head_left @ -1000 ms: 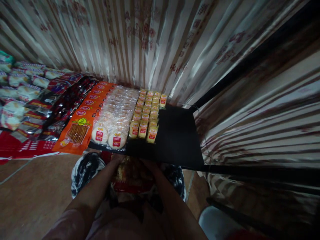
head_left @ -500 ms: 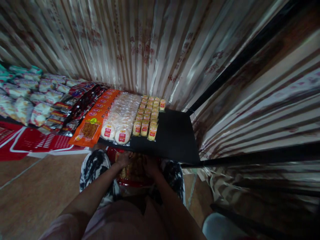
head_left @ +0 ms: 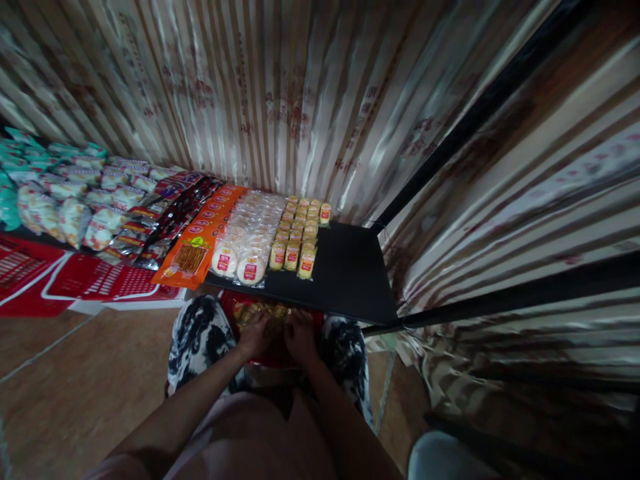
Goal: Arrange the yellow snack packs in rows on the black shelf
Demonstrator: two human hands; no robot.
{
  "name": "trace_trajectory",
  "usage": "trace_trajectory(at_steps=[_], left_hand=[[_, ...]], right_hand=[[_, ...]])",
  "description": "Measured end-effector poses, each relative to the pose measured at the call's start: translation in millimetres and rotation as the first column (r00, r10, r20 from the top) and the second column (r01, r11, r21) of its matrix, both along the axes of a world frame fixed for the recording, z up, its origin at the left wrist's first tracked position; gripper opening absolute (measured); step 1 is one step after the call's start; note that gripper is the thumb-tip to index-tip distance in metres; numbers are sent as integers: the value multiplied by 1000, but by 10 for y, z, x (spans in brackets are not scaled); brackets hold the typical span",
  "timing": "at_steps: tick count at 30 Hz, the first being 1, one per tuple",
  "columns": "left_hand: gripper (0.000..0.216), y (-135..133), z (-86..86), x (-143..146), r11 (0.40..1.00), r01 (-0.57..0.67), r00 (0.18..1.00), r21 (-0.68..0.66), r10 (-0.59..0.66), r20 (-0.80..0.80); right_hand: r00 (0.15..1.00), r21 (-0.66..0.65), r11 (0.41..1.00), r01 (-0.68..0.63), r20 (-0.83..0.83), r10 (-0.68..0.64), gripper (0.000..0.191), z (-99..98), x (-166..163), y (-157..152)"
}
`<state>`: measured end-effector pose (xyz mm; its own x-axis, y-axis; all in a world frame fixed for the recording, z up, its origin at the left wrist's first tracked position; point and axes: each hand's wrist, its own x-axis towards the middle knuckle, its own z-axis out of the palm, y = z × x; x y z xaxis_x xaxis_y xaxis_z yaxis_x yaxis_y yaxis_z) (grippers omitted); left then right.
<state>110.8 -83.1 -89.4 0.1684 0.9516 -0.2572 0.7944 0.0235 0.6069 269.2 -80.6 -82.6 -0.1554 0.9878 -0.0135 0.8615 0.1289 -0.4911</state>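
Observation:
Both my hands reach down between my knees into a red basket [head_left: 240, 308] of small yellow snack packs [head_left: 260, 311]. My left hand [head_left: 257, 337] and my right hand [head_left: 300, 337] lie side by side on the packs, fingers curled downward; what they hold is hidden in the dim light. Just beyond the basket a black shelf [head_left: 345, 273] carries rows of small yellow packs [head_left: 300, 233], round white cakes in clear wrap [head_left: 247, 237] and orange packets [head_left: 200, 233].
More snack bags [head_left: 65, 200] fill the shelf to the left, above a red printed panel [head_left: 90, 287]. A striped shiny curtain [head_left: 280, 87] hangs behind and to the right, crossed by black frame bars [head_left: 500, 300]. Brown floor [head_left: 75, 373] lies at left.
My hands have drawn closer together over the basket's packs. The view has shifted, showing more shelf at the left and more of my knees.

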Motion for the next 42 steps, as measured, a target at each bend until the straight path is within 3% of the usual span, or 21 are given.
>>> trace_trajectory(at_steps=[6,10,13,18,21,24,29,33,38,42], left_hand=[[29,-158,-10,68,987,-20,1000,157,23,-16],[25,-225,-52,60,988,-9,999,154,2,48],[18,-231,-105,48,976,-89,994,197,74,80],[10,-174,-86,27,926,-198,968,321,133,213],[14,-130,-14,2,922,-284,932,261,201,303],[16,-92,68,-24,908,-402,843,119,316,436],[22,-74,217,-36,840,-512,580,-180,492,650],[33,-94,375,8,795,-485,427,-364,578,695],[34,-85,576,113,816,-442,384,-373,548,743],[34,-36,707,206,843,-420,378,-336,499,780]], right_hand=[[998,-3,999,41,-48,-41,31,-69,-3,-17],[996,-89,995,50,-75,-56,32,-70,-18,-10],[991,-116,993,2,-131,-17,34,-73,-40,-38],[984,-16,1000,-5,-178,2,39,-113,-63,-77],[969,69,997,29,-245,-11,43,-87,-66,-72],[941,107,992,61,-338,-22,44,-14,-68,-64],[853,-46,997,55,-517,-71,38,66,-76,-100],[796,-117,991,72,-592,-128,31,93,-86,-150],[762,-195,977,83,-620,-188,32,214,-22,-181],[703,-222,973,61,-683,-200,35,426,71,-201]])
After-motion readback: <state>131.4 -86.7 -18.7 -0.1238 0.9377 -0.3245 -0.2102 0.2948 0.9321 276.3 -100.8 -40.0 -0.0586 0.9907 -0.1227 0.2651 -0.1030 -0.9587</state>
